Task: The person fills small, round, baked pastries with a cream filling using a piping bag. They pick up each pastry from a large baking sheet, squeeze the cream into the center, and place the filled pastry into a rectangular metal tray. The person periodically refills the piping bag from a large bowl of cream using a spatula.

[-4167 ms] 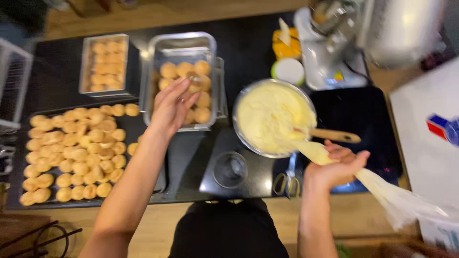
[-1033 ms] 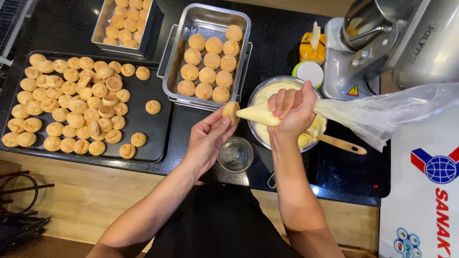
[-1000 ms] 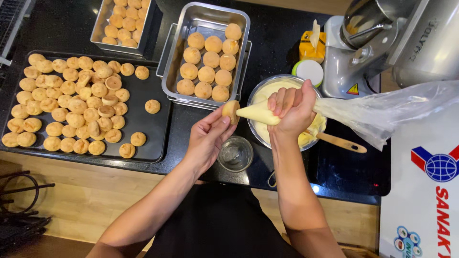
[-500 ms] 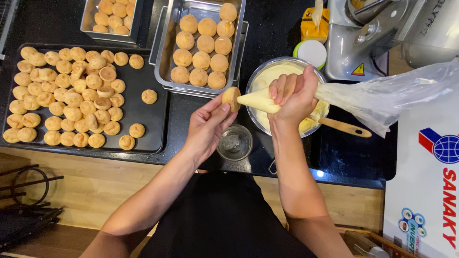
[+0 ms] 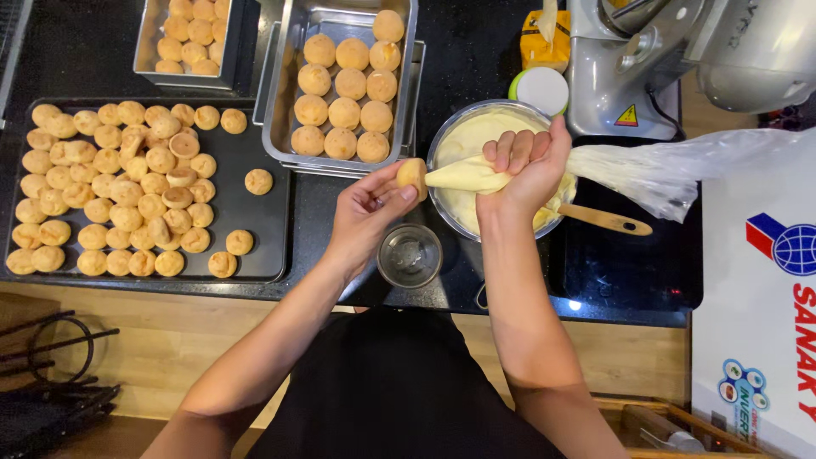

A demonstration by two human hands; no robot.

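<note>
My left hand [image 5: 367, 212] holds a small round golden pastry puff [image 5: 412, 174] between fingers and thumb, above the black counter. My right hand [image 5: 523, 166] grips a clear piping bag [image 5: 646, 170] filled with pale yellow cream; the bag's tip touches the puff. Both hands meet just left of a metal bowl of cream [image 5: 476, 136], with a wooden spatula handle [image 5: 605, 220] sticking out to the right. A metal pan [image 5: 406, 93] holding several puffs sits just behind my left hand.
A black tray [image 5: 263, 221] with several loose puffs lies at left. A second smaller pan of puffs [image 5: 189, 38] stands at the back left. A small metal cup [image 5: 410, 255] sits below the hands. A stand mixer [image 5: 680, 59] and a white-lidded jar [image 5: 542, 89] stand at the back right.
A few seconds ago my left hand reached over the metal pan and my right hand held the bag low. Both hands have since come together, bag tip against the puff, holding steady.
</note>
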